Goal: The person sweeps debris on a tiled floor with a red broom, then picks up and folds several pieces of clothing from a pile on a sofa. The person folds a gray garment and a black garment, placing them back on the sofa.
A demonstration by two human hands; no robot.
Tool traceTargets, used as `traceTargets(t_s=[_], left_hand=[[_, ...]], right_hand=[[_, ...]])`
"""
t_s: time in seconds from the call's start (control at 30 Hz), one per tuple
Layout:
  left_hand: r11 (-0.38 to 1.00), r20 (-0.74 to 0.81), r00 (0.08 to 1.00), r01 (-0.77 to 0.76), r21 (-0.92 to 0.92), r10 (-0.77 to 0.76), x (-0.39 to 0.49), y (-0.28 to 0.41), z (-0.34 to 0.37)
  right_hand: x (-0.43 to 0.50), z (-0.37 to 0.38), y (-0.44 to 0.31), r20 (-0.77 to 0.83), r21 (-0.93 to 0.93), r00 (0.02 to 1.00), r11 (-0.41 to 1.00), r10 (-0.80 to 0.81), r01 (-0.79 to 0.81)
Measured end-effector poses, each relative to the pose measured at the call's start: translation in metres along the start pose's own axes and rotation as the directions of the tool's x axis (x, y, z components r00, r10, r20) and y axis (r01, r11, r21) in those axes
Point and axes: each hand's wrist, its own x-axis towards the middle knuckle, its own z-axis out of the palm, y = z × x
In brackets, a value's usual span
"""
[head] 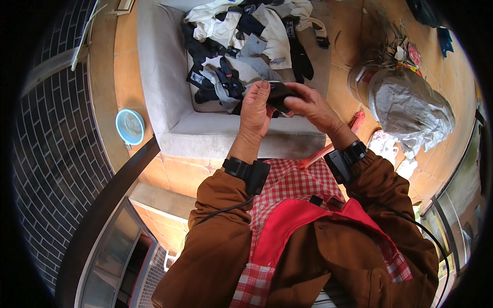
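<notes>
Both of my hands hold a black sock [280, 92] over the front edge of a grey sofa [238, 133]. My left hand [256, 106] grips its left side, thumb pointing up. On its right side my right hand [312, 106] pinches the fabric between thumb and fingers. Just beyond them lies a loose heap of socks on the seat, among them a white sock [275, 38], a grey sock [252, 47] and a long black sock [300, 57]. The lower part of the held sock is partly hidden by my fingers.
A blue basin [130, 127] of water stands on the tiled floor left of the sofa. To the right are a bucket covered with a grey plastic bag [410, 104], a white bag [382, 145] and a red handle [317, 156]. A dark brick wall [57, 154] runs along the left.
</notes>
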Motion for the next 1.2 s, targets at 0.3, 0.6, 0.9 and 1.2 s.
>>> traceTargets(t_s=[0.3,0.6,0.9,1.2], left_hand=[[0.936,-0.103,0.991,0.120,0.330,-0.091,0.031,0.005,-0.012],[0.654,-0.230,0.967,0.103,0.749,0.112,0.184,0.051,-0.049],[-0.347,0.349,0.897,-0.246,0.905,0.273,0.311,0.064,-0.062],[0.378,-0.013,0.980,-0.063,0.924,0.197,0.293,0.076,-0.037]], right_hand=[[0.009,-0.026,0.020,-0.289,0.045,0.957,0.999,0.011,0.002],[0.010,-0.057,0.017,-0.410,0.102,0.909,0.994,0.078,-0.040],[0.019,-0.075,0.024,-0.466,0.153,0.878,0.987,0.107,-0.039],[0.024,-0.088,0.023,-0.329,0.529,0.932,0.847,0.155,0.047]])
